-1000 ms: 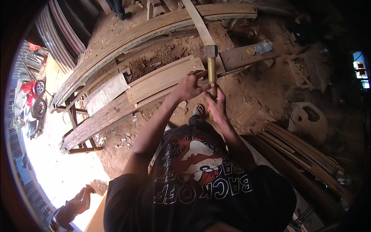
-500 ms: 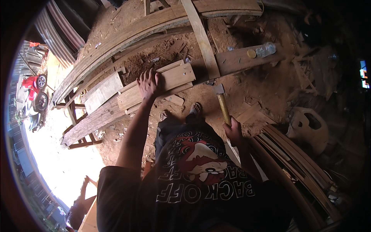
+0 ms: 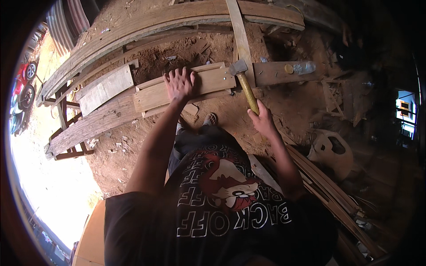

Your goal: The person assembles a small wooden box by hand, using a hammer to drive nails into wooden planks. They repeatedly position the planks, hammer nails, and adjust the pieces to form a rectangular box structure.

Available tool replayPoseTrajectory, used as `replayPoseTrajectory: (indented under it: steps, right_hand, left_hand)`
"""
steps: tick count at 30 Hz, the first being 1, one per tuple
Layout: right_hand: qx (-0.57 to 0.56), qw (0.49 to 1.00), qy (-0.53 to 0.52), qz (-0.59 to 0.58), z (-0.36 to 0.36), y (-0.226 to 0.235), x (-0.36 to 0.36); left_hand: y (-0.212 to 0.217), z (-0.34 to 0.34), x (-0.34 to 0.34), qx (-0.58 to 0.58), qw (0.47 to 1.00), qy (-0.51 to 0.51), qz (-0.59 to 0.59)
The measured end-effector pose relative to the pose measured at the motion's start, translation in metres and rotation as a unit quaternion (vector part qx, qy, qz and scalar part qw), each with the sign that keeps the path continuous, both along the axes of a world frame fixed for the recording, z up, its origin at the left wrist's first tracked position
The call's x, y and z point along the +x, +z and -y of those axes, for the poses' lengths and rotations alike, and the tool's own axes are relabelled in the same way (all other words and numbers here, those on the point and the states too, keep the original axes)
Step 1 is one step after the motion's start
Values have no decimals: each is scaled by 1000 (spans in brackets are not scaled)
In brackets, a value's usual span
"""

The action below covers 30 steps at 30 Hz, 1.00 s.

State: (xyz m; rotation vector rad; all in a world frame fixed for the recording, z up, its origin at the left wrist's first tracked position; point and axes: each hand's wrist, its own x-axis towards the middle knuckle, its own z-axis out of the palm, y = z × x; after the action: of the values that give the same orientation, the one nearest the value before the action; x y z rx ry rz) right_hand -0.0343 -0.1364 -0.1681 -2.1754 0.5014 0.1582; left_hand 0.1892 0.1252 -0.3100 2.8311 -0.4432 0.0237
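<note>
My left hand [image 3: 179,85] lies flat with fingers spread on a wooden panel [image 3: 206,83] made of stacked boards. The panel rests on a long rough plank [image 3: 97,119]. My right hand [image 3: 262,119] is wrapped round the yellow handle of a hammer [image 3: 247,91]. The hammer's metal head is at the panel's right end, beside small nail heads; whether it touches the wood I cannot tell. A narrow pale board [image 3: 239,37] crosses the plank just beyond the hammer. Further right on the plank stand a few loose nails and a clear plastic bottle [image 3: 304,68].
A long beam [image 3: 146,33] runs across the far side. A pale board [image 3: 106,88] lies left of the panel. Stacked wood strips [image 3: 326,190] and a chair-like plastic piece [image 3: 333,148] with a hole are at my right. Wood scraps litter the dirt floor. A red motorcycle [image 3: 22,77] stands far left.
My right hand has raised the hammer and brought its head left to the panel's right end. The left hand stays on the panel. The whole view has shifted slightly.
</note>
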Motion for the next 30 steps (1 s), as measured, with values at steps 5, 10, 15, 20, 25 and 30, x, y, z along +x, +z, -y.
replayPoseTrajectory:
  steps: [5,10,15,20,25,30]
  right_hand:
    - [-18,996,-17,-85,-11,9,23]
    - [2,997,-68,-27,-25,9,20]
    - [-57,995,-79,15,-41,-16,13]
    - [-75,994,-70,31,-52,-19,11]
    - [-132,984,-90,76,-62,6,1]
    - [-132,982,-109,78,-73,-1,-1]
  left_hand:
    - [6,-1,-2,-18,1000,-4,-3]
    - [8,-1,-3,-31,999,-3,18]
    - [9,0,-3,-34,999,-2,6]
    - [13,-1,-2,-33,999,0,8]
    - [10,-3,-10,-27,1000,-8,7]
    - [9,-5,-12,-28,999,-10,16]
